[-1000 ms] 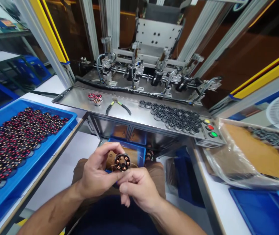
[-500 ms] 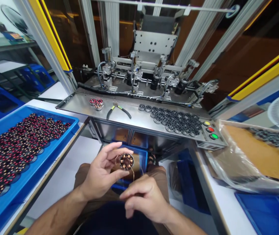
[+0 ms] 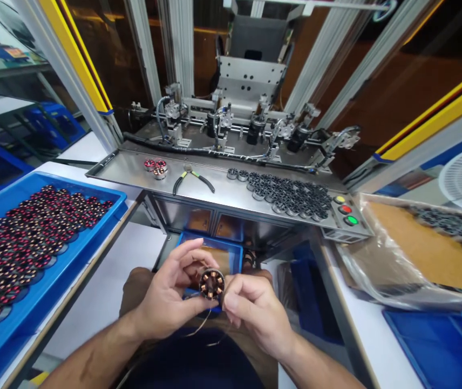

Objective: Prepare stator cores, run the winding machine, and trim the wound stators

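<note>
A round motor stator (image 3: pixel 212 284) with copper windings faces up in front of my lap. My left hand (image 3: pixel 177 281) grips it between thumb and fingers. Close against its right side, my right hand (image 3: pixel 251 308) is closed in a pinch; thin copper wire (image 3: pixel 202 325) ends trail loose below the stator, and what lies in the pinch is too small to make out. On the steel shelf ahead lie pliers (image 3: pixel 190 175) with black and green handles, spread apart. Left of them sit several red-and-copper wound stators (image 3: pixel 158 172); to the right is a cluster of dark unwound stator cores (image 3: pixel 291 193).
At the left stands a blue tray (image 3: pixel 123 201) full of wound stators. The winding machine (image 3: pixel 251 84) rises behind the shelf, with a button panel (image 3: pixel 348 213) at its right end. Further right is a plastic-lined box (image 3: pixel 393 227) with more cores. A blue bin (image 3: pixel 237 258) sits below.
My right hand has moved up and closed into a pinch beside the stator. The stator has turned and come slightly lower in my left hand. The view has shifted a little.
</note>
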A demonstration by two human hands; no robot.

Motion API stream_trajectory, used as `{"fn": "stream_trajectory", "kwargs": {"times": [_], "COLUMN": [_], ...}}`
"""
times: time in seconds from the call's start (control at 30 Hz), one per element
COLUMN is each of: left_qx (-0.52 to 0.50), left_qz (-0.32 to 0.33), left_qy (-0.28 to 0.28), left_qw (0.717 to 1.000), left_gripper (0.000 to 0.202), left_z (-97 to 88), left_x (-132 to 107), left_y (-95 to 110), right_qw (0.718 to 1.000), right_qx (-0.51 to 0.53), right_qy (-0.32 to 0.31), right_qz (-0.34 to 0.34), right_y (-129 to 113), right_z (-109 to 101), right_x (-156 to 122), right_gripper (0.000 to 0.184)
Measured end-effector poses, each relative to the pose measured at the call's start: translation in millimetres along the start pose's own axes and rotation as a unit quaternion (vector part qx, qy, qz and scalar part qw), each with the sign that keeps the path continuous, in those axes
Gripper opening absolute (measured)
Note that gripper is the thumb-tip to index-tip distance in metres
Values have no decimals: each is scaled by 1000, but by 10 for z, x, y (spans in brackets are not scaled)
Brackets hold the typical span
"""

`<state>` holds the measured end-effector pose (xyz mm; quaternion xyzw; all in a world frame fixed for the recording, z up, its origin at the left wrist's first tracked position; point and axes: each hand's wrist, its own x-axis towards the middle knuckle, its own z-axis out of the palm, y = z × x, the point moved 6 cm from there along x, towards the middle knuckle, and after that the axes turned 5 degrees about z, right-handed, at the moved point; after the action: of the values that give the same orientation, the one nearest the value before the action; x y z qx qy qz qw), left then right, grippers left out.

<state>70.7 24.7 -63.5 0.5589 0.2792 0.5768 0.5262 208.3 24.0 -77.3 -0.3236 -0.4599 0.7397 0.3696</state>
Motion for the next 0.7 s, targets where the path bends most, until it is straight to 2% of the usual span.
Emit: {"fn": "stream_trajectory", "kwargs": {"times": [0.2,0.3,0.4,0.5,0.6,0.7], "left_qx": [-53,-15,46,63,39,-27], "left_qz": [-18,0,25,33,17,-28], "left_qy": [6,-8,-22,-34,-41,-36], "left_qw": [998,1000,998,997,998,999], "left_gripper": [77,77,79,79,79,73], "left_z": [-60,-71,-46,-1,17,-5], "left_x": [5,-9,-36,-60,-70,-62], "left_y": [24,52,90,104,84,27], "right_qw": [990,981,978,979,983,981], "right_qx": [-129,-176,-167,-151,-126,-102], "right_qy": [-42,-5,60,74,78,108], "right_qz": [-37,-77,-112,-115,-112,-128], "right_y": [40,-90,-264,-332,-303,-247], "right_z": [-49,-143,-190,-103,-21,-29], "right_x": [-59,-80,-91,-67,-37,-42], "right_gripper": [33,25,35,34,23,20]}}
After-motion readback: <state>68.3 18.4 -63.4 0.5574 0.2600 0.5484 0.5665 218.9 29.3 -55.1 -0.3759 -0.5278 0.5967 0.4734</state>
